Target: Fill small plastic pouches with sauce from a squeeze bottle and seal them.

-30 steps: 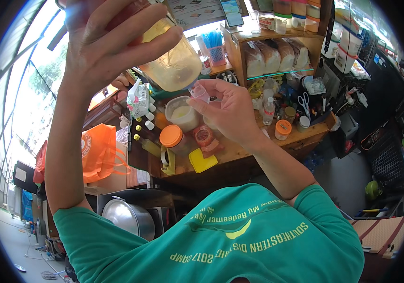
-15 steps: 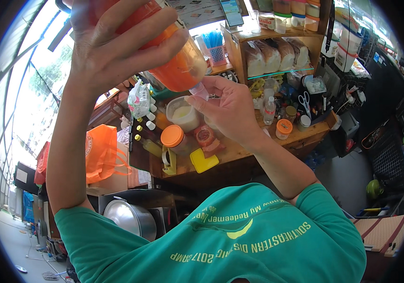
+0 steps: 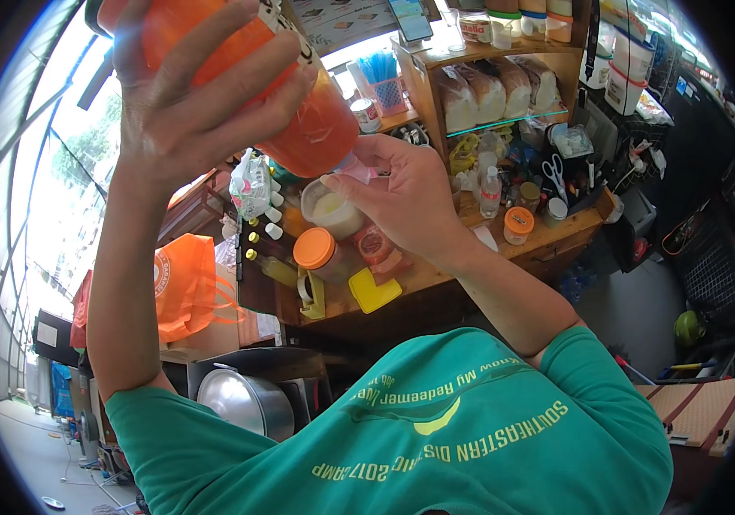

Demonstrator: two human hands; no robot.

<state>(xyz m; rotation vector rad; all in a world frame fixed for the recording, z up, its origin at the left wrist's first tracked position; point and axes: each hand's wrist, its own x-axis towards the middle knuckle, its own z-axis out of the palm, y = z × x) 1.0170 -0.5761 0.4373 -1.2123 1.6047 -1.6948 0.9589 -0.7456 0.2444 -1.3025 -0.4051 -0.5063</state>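
The left grip (image 3: 200, 107), between ten and eleven o'clock in the view, is clamped around a large jar (image 3: 323, 129) of orange-red liquid, which is held raised and tilted, its near end directed towards four o'clock. Thumb and fingers of the right grip (image 3: 410, 196), at one o'clock, are closed on a small translucent pinkish piece (image 3: 359, 171) just beside that end; whether the two touch cannot be told. Further directions are taken from the right grip. Between eight and nine o'clock, a white tub (image 3: 348, 228) with pale contents is seen on the wooden surface (image 3: 561, 228). A jar with an orange lid (image 3: 314, 247) is placed at eight o'clock, a red packet (image 3: 378, 249) at seven, and a flat yellow lid (image 3: 376, 291) between six and seven. At three o'clock a clear bottle (image 3: 490, 196) is stood upright; scissors (image 3: 553, 174) are seen slightly above it, farther out. Bagged loaves (image 3: 480, 93) are lined up on a shelf at one o'clock, and blue straws (image 3: 380, 67) are held in a basket between eleven and twelve. An orange bag (image 3: 185, 287) is located at eight o'clock, well apart.
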